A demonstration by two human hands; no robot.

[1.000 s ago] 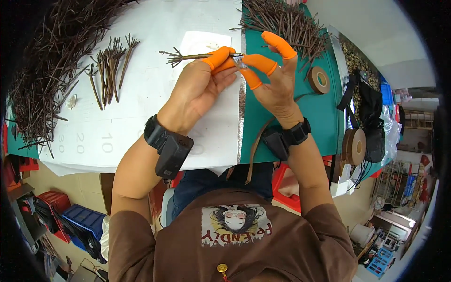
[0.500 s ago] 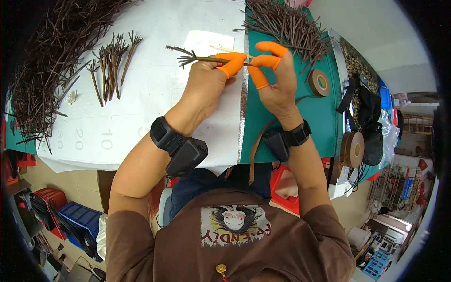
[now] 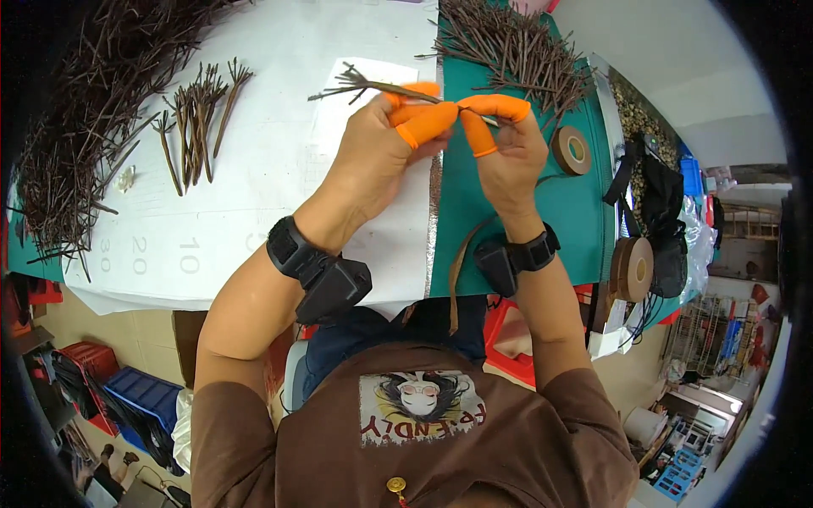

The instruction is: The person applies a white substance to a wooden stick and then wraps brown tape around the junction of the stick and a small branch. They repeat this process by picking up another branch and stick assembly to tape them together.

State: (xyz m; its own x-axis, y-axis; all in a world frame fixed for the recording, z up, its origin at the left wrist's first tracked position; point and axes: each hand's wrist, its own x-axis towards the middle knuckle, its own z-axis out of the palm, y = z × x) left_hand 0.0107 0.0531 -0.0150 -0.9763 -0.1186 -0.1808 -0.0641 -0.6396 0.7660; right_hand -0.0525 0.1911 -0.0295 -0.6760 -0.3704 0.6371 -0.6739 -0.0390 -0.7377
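A brown branched twig [image 3: 394, 87] lies across my left hand [image 3: 368, 144], its forked tip pointing left. My left thumb and fingers, in orange finger cots, close round its stem. My right hand [image 3: 515, 165], also in orange finger cots, pinches thumb and forefinger together at the stem's right end. Whether tape is in that pinch is too small to tell. Beside the right hand lies a roll of brown tape [image 3: 561, 152]. A loose brown tape strip [image 3: 461, 262] hangs over the table's front edge below the right wrist.
Several forked twigs [image 3: 196, 127] lie on the white sheet [image 3: 254, 186] at left, beside a large dark twig heap [image 3: 76, 127]. Cut stems [image 3: 525, 59] are piled on the green mat [image 3: 542, 245] at far right. Larger tape rolls [image 3: 635, 269] stand at the right edge.
My right forefinger has come down from a raised position and now meets the thumb at the stem. The twig has tilted, its forked tip rising slightly and its right end dipping.
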